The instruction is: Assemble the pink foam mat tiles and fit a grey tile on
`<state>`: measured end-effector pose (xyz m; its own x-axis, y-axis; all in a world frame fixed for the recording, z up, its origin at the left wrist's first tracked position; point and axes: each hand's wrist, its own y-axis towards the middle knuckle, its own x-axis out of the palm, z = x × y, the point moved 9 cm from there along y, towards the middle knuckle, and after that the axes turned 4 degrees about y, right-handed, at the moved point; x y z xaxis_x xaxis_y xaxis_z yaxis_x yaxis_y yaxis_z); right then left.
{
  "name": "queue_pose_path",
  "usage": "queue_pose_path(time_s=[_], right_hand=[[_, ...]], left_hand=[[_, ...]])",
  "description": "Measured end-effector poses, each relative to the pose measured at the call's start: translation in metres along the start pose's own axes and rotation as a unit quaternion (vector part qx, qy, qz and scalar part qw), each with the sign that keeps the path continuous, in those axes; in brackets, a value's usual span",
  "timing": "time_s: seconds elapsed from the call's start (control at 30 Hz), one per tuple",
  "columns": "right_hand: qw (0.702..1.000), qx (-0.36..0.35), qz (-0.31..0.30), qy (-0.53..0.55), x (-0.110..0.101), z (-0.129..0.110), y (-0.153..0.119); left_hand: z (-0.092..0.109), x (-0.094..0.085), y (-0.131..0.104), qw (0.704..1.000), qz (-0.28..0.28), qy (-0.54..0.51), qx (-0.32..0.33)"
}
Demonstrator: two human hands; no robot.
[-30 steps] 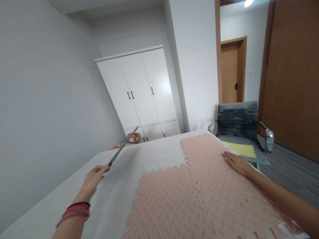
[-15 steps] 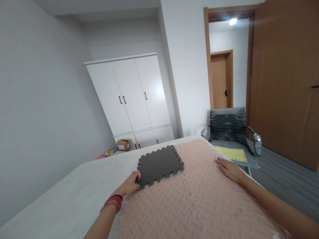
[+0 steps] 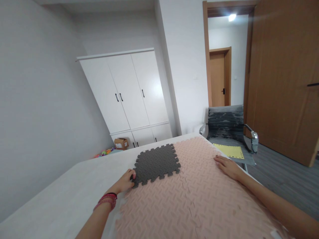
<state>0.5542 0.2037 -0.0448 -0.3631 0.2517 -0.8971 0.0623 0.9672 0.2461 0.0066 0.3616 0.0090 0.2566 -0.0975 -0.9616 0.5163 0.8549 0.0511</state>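
Note:
A dark grey foam puzzle mat tile (image 3: 156,163) with toothed edges lies at the far left of the joined pink foam mats (image 3: 211,199). My left hand (image 3: 126,181) grips the grey tile's near left corner, thumb and fingers closed on it. A narrow strip of the white surface shows between the tile's right edge and the pink mat beside it, though I cannot tell whether any teeth are joined. My right hand (image 3: 228,167) rests flat on the pink mat near its right edge, fingers stretched out and holding nothing.
The mats lie on a broad white surface (image 3: 74,192). A dark chair (image 3: 225,126) with a yellow foam tile (image 3: 228,151) on its seat stands just past the right edge. Beyond the far edge are a cardboard box (image 3: 121,143), colourful items (image 3: 106,152) and a white wardrobe (image 3: 124,93).
The grey tile has shifted slightly left with my left hand still gripping its corner. My right hand stays flat on the pink mat. The whole view has tilted a little.

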Motion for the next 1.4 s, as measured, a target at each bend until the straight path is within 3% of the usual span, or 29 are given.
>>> queue_pose_path(time_s=[0.23, 0.37, 0.57, 0.7, 0.83, 0.97, 1.17, 1.4], right_hand=[[1.0, 0.005, -0.003, -0.002, -0.003, -0.002, 0.0], [1.0, 0.007, 0.0, 0.001, -0.003, -0.002, 0.001], [1.0, 0.006, 0.007, 0.007, -0.005, -0.004, 0.001], [1.0, -0.001, 0.009, 0.006, -0.003, -0.002, 0.001], [1.0, -0.007, 0.009, 0.003, 0.0, 0.001, 0.003], [1.0, -0.006, 0.012, 0.004, 0.0, 0.001, 0.002], [1.0, -0.01, 0.016, 0.002, 0.0, 0.001, 0.003], [1.0, -0.014, 0.026, 0.002, 0.002, 0.005, 0.003]], left_hand=[[0.0, 0.001, 0.008, 1.0, -0.015, 0.001, -0.023], [0.005, -0.008, 0.006, 0.999, -0.03, 0.013, -0.038], [0.026, -0.025, -0.019, 0.994, 0.037, 0.075, -0.072], [0.059, -0.01, -0.051, 0.991, 0.043, 0.119, -0.048], [0.081, 0.011, -0.07, 0.981, -0.005, 0.195, -0.022], [0.081, 0.016, -0.072, 0.972, -0.015, 0.233, -0.033], [0.069, 0.023, -0.074, 0.976, -0.022, 0.209, -0.061], [0.099, 0.02, -0.068, 0.976, 0.001, 0.215, -0.021]])
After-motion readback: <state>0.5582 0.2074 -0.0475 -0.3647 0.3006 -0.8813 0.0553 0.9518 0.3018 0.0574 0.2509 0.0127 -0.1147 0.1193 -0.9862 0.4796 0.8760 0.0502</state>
